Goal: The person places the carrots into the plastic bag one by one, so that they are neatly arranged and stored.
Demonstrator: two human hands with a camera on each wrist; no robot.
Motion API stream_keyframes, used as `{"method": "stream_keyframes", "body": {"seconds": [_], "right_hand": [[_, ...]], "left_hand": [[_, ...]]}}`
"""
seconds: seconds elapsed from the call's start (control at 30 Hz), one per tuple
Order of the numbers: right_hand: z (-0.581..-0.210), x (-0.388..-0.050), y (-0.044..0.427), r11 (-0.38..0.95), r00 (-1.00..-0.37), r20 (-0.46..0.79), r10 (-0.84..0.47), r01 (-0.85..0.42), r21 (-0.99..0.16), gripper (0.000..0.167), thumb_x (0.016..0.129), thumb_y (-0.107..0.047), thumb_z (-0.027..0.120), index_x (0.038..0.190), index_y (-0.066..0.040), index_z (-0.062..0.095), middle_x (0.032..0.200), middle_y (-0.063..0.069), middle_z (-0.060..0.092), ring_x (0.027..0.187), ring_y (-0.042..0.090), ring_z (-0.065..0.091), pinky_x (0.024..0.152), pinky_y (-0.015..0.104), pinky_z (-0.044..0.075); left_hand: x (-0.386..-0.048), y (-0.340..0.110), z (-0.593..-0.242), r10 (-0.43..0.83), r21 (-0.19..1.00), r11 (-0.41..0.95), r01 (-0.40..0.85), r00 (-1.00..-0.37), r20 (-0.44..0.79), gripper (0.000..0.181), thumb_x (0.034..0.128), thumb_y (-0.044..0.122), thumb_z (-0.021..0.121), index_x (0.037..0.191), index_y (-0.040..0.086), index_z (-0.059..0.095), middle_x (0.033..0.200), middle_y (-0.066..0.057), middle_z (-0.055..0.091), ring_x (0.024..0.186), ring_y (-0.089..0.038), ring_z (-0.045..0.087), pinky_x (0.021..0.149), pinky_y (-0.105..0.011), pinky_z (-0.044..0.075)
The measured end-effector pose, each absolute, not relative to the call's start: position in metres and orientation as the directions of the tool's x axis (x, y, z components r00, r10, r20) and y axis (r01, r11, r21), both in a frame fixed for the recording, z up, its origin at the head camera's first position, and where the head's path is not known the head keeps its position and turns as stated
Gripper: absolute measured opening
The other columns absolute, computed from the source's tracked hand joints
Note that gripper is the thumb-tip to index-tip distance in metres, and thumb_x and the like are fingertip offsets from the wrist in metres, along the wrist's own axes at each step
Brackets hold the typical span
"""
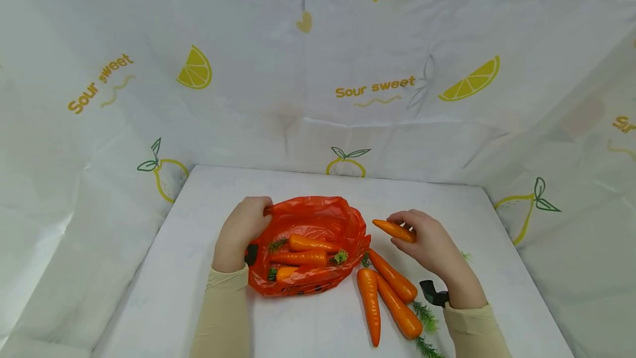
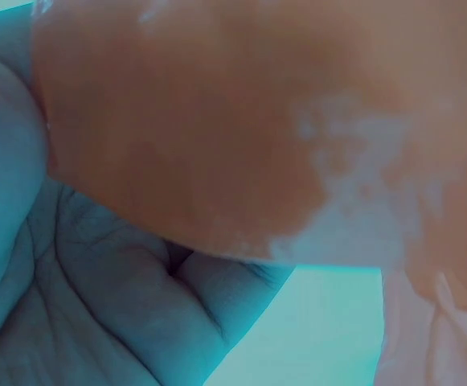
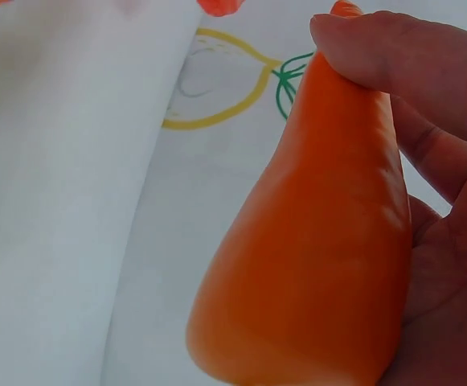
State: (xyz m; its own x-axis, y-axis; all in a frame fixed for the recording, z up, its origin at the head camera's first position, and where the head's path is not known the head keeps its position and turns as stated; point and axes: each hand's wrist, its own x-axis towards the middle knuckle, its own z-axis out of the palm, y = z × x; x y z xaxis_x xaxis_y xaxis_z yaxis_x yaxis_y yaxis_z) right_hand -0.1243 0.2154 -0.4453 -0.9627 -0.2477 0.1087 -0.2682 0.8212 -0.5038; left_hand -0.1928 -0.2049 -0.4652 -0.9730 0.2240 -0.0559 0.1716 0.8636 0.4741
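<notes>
A red plastic bag [image 1: 318, 211] lies open on the white table, its mouth facing up and toward me. Inside it are three carrots; one carrot [image 1: 298, 258] lies in the middle with a green tuft. My left hand [image 1: 243, 228] grips the bag's left rim, and the left wrist view shows the thin plastic [image 2: 177, 129] across the palm. To the right of the bag, my right hand [image 1: 429, 239] holds another carrot [image 3: 313, 233] between thumb and fingers, raised above the table, its narrow tip pointing left toward the bag.
Three more carrots lie just right of the bag; the nearest carrot [image 1: 369, 303] points toward me, with green tops [image 1: 424, 316] beside the right forearm. A white sheet with lemon prints [image 1: 345, 167] rises behind and on both sides of the table [image 1: 308, 325].
</notes>
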Motion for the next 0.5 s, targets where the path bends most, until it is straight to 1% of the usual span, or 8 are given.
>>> {"method": "stream_keyframes", "body": {"seconds": [0.07,0.23,0.5], "right_hand": [[-0.443,-0.127,0.211,0.817,-0.96,0.116,-0.255,-0.278,-0.505,0.036,0.093,-0.009,0.089,0.127,-0.017,0.078,0.116,0.001,0.076,0.093,0.017,0.066,0.08,0.032,0.061],[-0.437,-0.134,0.196,0.81,-0.952,0.124,-0.281,-0.305,-0.501,0.035,0.094,-0.012,0.09,0.127,-0.017,0.078,0.115,-0.001,0.075,0.095,0.017,0.066,0.082,0.032,0.062],[-0.437,-0.143,0.173,0.763,-0.929,0.143,-0.342,-0.363,-0.535,0.035,0.095,-0.011,0.088,0.128,-0.017,0.078,0.117,-0.002,0.075,0.098,0.016,0.065,0.083,0.031,0.062]], "left_hand": [[-0.193,-0.205,-0.465,0.228,0.471,0.864,0.177,-0.972,-0.053,0.015,0.1037,0.007,0.071,0.117,0.005,0.079,0.106,-0.008,0.079,0.085,-0.022,0.064,0.083,-0.041,0.06],[-0.192,-0.204,-0.465,0.23,0.468,0.866,0.175,-0.971,-0.063,0.014,0.104,0.007,0.071,0.116,0.006,0.078,0.104,-0.008,0.078,0.083,-0.022,0.063,0.08,-0.04,0.059],[-0.192,-0.204,-0.463,0.217,0.47,0.869,0.156,-0.973,-0.078,0.015,0.1045,0.006,0.071,0.117,0.006,0.078,0.106,-0.009,0.078,0.085,-0.023,0.063,0.082,-0.04,0.06]]}}
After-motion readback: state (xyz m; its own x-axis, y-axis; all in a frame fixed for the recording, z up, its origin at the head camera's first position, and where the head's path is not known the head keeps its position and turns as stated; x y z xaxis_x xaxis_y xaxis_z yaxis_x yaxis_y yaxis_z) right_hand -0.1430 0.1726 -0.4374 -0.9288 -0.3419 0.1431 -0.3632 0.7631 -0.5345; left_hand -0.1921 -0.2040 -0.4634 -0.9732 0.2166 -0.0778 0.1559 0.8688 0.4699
